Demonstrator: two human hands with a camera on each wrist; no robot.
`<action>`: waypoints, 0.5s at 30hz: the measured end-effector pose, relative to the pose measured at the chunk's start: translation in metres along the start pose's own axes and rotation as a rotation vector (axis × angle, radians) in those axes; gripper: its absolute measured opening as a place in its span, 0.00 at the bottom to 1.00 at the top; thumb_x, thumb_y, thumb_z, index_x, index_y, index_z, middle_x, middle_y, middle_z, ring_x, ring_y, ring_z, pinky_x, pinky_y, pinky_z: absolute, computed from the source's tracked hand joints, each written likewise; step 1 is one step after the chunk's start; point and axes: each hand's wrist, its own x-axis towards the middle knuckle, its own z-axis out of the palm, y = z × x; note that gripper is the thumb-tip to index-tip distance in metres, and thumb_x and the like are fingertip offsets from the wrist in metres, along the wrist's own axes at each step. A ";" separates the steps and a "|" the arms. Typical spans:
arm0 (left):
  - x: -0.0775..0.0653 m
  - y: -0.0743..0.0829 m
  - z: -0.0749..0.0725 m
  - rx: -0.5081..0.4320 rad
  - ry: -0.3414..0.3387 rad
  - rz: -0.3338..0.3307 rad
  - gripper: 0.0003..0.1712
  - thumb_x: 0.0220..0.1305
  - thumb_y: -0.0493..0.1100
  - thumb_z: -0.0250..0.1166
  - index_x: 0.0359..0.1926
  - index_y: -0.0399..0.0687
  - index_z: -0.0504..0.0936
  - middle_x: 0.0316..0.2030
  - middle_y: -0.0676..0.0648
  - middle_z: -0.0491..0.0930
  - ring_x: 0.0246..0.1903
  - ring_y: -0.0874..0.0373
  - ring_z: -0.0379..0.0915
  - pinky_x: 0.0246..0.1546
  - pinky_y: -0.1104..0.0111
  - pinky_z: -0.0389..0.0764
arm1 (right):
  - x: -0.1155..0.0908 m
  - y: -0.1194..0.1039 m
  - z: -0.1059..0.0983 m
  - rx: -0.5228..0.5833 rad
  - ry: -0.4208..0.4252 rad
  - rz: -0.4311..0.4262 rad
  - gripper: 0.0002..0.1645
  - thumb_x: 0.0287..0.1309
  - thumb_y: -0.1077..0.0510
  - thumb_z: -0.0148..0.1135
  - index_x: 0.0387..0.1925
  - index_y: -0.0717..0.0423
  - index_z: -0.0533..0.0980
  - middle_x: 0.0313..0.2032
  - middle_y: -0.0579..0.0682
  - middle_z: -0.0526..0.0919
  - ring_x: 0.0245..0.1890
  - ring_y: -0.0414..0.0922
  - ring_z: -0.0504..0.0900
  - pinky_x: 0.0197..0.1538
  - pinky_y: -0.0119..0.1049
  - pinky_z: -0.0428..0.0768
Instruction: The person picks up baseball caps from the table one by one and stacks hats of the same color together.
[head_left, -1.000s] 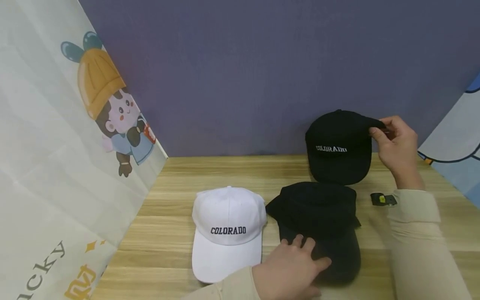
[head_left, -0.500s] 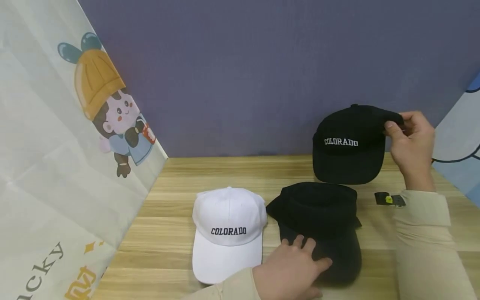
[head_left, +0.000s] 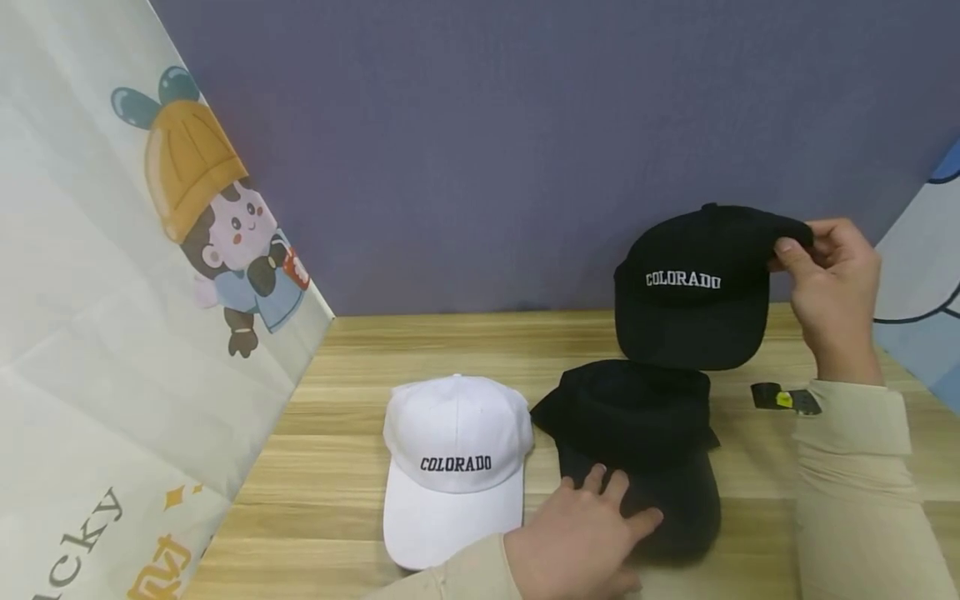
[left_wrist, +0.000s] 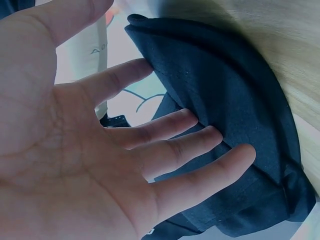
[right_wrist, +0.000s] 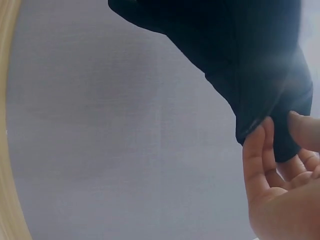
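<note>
Upright at the back right, a black baseball cap [head_left: 693, 275] shows white COLORADO lettering. My right hand [head_left: 840, 279] pinches the edge of its crown between thumb and fingers; the right wrist view has the fingertips on the dark cloth [right_wrist: 260, 75]. A second black cap [head_left: 637, 408] lies on the table in front, its crown dented in and its brim toward me. Over that brim is my left hand [head_left: 581, 529], fingers spread and fairly straight. In the left wrist view the fingertips overlap the second cap [left_wrist: 225, 85].
A white cap [head_left: 453, 442] with black COLORADO lettering lies just left of the black ones on the wooden table [head_left: 322, 492]. Behind stands a purple-grey wall panel [head_left: 480, 150]. A pale cartoon-printed sheet [head_left: 97, 275] borders the left side.
My right hand has moved right and slightly up, turning the upright black cap so its lettering faces forward more. My left hand and the two lying caps have stayed about in place.
</note>
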 end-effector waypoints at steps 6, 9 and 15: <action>0.005 -0.004 0.004 -0.023 -0.027 0.005 0.39 0.64 0.72 0.62 0.74 0.77 0.64 0.69 0.51 0.68 0.68 0.51 0.69 0.47 0.62 0.81 | 0.001 0.001 -0.001 0.213 -0.039 0.034 0.05 0.64 0.68 0.64 0.40 0.58 0.81 0.32 0.41 0.88 0.28 0.35 0.85 0.41 0.21 0.81; 0.007 -0.006 0.005 -0.031 -0.029 0.010 0.40 0.65 0.72 0.62 0.75 0.76 0.63 0.70 0.50 0.67 0.69 0.50 0.69 0.49 0.61 0.82 | 0.001 -0.001 -0.002 0.334 -0.065 0.034 0.04 0.63 0.69 0.65 0.39 0.60 0.80 0.32 0.44 0.89 0.27 0.37 0.85 0.40 0.22 0.82; 0.012 -0.006 0.004 -0.032 -0.017 -0.003 0.40 0.65 0.72 0.62 0.75 0.75 0.64 0.71 0.49 0.67 0.69 0.49 0.69 0.48 0.61 0.83 | 0.001 -0.008 -0.005 0.420 -0.140 -0.001 0.05 0.61 0.69 0.67 0.39 0.63 0.79 0.33 0.46 0.89 0.27 0.39 0.85 0.39 0.22 0.82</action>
